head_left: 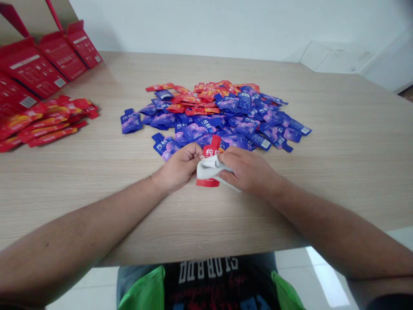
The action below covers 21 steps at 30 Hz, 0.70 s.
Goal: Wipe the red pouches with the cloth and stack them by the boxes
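Just above the table's front part, my left hand (182, 167) pinches the left edge of a red sachet (208, 182) with white lettering. My right hand (247, 168) is closed on a white cloth (209, 167), which lies across the middle of that sachet. Only the sachet's narrow top and its lower end show; the cloth hides the rest. Directly behind my hands spreads a heap of purple sachets (198, 129), with red-orange sachets (209, 92) on top at the back. One purple sachet (130, 121) lies apart on the left.
A pile of red sachets (54, 120) lies on the left of the wooden table (338, 142). Behind it stand several red boxes (35, 64) with their flaps up. A white wall (200, 26) closes off the table's back edge.
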Available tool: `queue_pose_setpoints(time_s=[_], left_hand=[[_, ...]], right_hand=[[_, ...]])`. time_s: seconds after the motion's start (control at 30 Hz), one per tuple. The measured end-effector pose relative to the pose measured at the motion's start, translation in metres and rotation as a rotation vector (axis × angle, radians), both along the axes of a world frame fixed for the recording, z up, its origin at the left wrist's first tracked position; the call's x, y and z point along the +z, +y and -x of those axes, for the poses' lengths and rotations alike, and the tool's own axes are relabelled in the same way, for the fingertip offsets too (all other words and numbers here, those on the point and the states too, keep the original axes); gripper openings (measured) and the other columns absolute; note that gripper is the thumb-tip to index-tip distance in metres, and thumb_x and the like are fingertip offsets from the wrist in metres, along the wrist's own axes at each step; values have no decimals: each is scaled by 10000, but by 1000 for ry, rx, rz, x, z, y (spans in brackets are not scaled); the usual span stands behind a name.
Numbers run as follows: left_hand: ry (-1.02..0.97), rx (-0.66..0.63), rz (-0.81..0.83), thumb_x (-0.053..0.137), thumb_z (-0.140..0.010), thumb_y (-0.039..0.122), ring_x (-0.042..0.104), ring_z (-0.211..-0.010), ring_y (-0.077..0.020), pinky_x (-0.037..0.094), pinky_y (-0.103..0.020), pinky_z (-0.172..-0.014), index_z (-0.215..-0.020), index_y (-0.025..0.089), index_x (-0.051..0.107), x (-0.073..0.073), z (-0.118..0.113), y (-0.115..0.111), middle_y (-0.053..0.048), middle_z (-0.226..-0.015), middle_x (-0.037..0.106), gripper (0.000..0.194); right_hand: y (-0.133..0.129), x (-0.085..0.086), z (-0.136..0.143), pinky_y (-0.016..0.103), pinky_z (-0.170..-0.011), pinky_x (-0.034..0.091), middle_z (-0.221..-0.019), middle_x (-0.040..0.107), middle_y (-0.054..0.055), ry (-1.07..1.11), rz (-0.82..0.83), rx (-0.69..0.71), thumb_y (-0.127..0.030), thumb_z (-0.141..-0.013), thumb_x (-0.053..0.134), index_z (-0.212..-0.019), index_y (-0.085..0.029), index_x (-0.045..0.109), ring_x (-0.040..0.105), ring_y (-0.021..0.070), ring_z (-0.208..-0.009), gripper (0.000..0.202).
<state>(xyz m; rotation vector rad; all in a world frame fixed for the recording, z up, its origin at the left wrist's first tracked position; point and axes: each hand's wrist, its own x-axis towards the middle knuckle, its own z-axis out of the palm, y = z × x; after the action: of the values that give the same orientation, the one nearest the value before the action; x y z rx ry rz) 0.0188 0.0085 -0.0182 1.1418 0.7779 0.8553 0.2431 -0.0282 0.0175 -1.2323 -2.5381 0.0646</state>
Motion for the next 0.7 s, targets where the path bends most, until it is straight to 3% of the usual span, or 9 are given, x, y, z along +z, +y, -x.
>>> queue_pose_setpoints(time_s=[0.07, 0.13, 0.2, 0.33, 0.53, 0.6, 0.7], left_hand=[[-17, 6, 24, 817, -833, 369, 451, -487, -63, 306, -167, -461, -852, 191, 533, 1, 0, 0, 53, -634, 565, 336], [-21, 3, 40, 820, -828, 361, 427, -468, -60, 282, -166, -448, -852, 195, 527, 1, -1, -1, 61, -619, 548, 337], [-20, 15, 30, 821, -823, 353, 444, -479, -64, 298, -171, -455, -851, 193, 535, 0, -1, -1, 56, -630, 553, 329], [17, -8, -34, 800, -845, 367, 497, -539, -78, 348, -184, -490, -858, 180, 570, -2, 1, 0, 28, -693, 595, 297], [37, -28, -29, 781, -867, 391, 395, -475, -58, 252, -180, -451, -862, 194, 533, -3, 2, 1, 59, -625, 528, 317], [29, -16, -25, 788, -859, 393, 403, -479, -58, 264, -181, -456, -863, 192, 532, -2, 1, 0, 57, -632, 533, 325], [27, -15, -37, 791, -853, 400, 458, -514, -71, 312, -186, -479, -866, 185, 545, -2, 1, 0, 42, -660, 563, 326]], right_hand=[[5, -1, -5, 369, -817, 485, -1055, 675, 110, 79, -48, -148, -357, -995, 601, -1072, -186, 624, 615, 269, -973, 190], [8, -2, -8, 376, -822, 486, -1052, 674, 115, 127, -71, -210, -367, -989, 614, -1062, -182, 617, 615, 279, -987, 199], [6, -1, -6, 370, -817, 487, -1051, 673, 111, 99, -42, -143, -365, -987, 620, -1043, -184, 617, 618, 271, -975, 190], [-4, 2, 3, 347, -826, 487, -1087, 679, 97, -41, 35, 125, -328, -990, 622, -1035, -195, 634, 629, 251, -991, 140], [5, 3, -8, 370, -806, 484, -1052, 669, 119, 75, -92, -211, -373, -997, 614, -1068, -176, 620, 620, 284, -991, 209], [3, 2, -5, 371, -815, 485, -1052, 670, 117, 58, -75, -161, -366, -992, 621, -1062, -176, 624, 619, 280, -987, 203], [-5, 3, 2, 352, -820, 485, -1075, 681, 96, -36, 9, 86, -319, -977, 643, -1056, -192, 642, 629, 254, -977, 149]])
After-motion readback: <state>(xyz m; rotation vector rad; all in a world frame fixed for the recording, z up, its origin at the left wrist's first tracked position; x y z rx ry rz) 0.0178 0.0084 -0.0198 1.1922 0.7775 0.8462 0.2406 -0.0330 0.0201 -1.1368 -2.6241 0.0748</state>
